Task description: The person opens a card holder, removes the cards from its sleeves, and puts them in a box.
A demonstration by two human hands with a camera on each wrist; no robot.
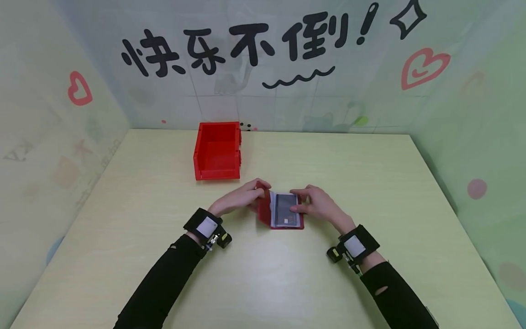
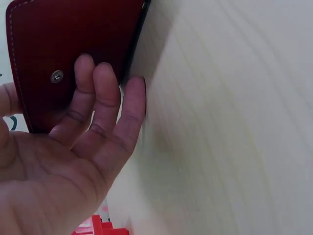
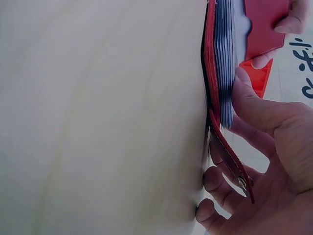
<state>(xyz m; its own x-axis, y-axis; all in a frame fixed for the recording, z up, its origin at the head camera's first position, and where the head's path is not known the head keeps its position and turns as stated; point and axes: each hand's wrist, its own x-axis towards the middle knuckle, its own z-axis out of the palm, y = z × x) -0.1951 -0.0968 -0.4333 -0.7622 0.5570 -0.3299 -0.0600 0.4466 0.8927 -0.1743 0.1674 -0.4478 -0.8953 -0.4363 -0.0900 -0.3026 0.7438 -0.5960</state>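
A red leather card holder lies spread on the table, its clear sleeves showing with a dark grey card on top. My left hand pinches the raised cover. In the left wrist view, fingers of that hand lie on the cover's outside near a metal snap, with the thumb behind it. The thumb of my right hand rests on the sleeves. In the right wrist view the other fingers are around the strap with its snap, beside the stacked sleeve edges.
A red plastic bin stands beyond my left hand, near the back of the light wooden table. Printed wall panels enclose the table at the back and both sides. Each wrist carries a strapped-on camera, such as the left one.
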